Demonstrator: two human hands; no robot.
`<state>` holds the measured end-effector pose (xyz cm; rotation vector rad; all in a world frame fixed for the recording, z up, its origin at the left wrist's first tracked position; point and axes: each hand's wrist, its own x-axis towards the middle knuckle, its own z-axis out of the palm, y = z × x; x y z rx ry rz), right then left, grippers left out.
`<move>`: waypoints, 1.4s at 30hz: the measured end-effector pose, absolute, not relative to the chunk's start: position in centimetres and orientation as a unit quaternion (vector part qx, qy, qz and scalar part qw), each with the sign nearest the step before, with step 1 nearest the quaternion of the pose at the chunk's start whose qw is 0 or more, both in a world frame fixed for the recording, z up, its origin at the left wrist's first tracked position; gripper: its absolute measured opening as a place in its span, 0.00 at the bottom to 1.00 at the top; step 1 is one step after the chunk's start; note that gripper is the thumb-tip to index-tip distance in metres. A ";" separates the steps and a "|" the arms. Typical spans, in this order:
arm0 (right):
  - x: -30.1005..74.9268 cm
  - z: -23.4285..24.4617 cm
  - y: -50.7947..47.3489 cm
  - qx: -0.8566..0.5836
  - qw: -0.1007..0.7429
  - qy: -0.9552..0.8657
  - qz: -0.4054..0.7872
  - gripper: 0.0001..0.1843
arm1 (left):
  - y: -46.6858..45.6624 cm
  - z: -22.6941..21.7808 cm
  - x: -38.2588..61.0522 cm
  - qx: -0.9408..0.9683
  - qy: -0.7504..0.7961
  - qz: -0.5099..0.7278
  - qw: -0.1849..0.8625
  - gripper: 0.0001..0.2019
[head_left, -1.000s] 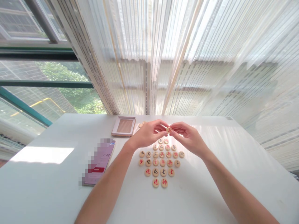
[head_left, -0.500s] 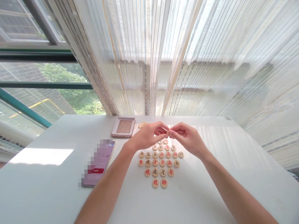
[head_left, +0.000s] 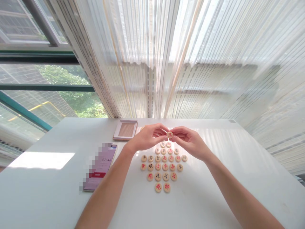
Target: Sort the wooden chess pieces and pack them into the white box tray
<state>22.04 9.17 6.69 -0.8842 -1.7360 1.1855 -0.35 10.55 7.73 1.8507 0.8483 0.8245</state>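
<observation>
Between the fingertips of both hands is a round Chinese chess piece (head_left: 169, 135), its red character facing me. My left hand (head_left: 151, 136) pinches its left edge and my right hand (head_left: 188, 140) its right edge. It is held above the far end of several rows of wooden pieces marked in red or black. Nearest below the hands lie a black-marked piece (head_left: 162, 144) and a red-marked piece (head_left: 168, 144). The row closest to me has two red pieces, one of them the right-hand piece (head_left: 167, 187).
A shallow open box (head_left: 116, 135) stands at the back left of the white table (head_left: 202, 203). In front of it, beside my left forearm, lies a phone (head_left: 102, 168) showing a clock. Curtains (head_left: 157, 63) hang behind the table, with a window at left.
The held piece has been turned so that its red character now faces me. Both hands have shifted slightly, and my left hand now covers more of the loose pieces by the box.
</observation>
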 end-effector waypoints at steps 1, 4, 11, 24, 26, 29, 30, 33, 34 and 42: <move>22.0 6.7 9.2 -0.351 0.418 -0.693 0.470 0.14 | 10.6 7.7 -0.4 0.746 0.341 0.335 0.464 0.12; 22.0 6.7 9.1 -0.349 0.426 -0.703 0.450 0.14 | 10.8 7.6 -0.4 0.730 0.333 0.338 0.492 0.13; 21.8 6.8 8.7 -0.349 0.441 -0.727 0.394 0.13 | 10.8 8.0 -0.4 0.714 0.321 0.333 0.526 0.15; 21.6 7.7 7.6 -0.327 0.458 -0.765 0.312 0.11 | 10.0 9.1 -0.3 0.706 0.306 0.345 0.538 0.14; 21.6 7.8 7.5 -0.322 0.463 -0.774 0.288 0.11 | 9.9 9.1 -0.2 0.704 0.309 0.353 0.533 0.14; 21.5 8.0 7.3 -0.307 0.466 -0.791 0.253 0.11 | 9.8 9.1 0.0 0.690 0.305 0.367 0.543 0.13; 21.5 8.0 7.2 -0.303 0.466 -0.795 0.242 0.11 | 9.7 9.1 0.0 0.685 0.303 0.373 0.548 0.13; 21.5 8.1 7.2 -0.301 0.463 -0.803 0.224 0.11 | 9.7 9.1 0.1 0.674 0.295 0.383 0.558 0.13; 21.5 8.2 7.2 -0.304 0.459 -0.804 0.224 0.11 | 9.7 9.1 0.0 0.674 0.292 0.382 0.560 0.13; 21.5 8.0 7.3 -0.323 0.439 -0.796 0.264 0.10 | 9.7 9.7 -1.1 0.698 0.274 0.336 0.570 0.12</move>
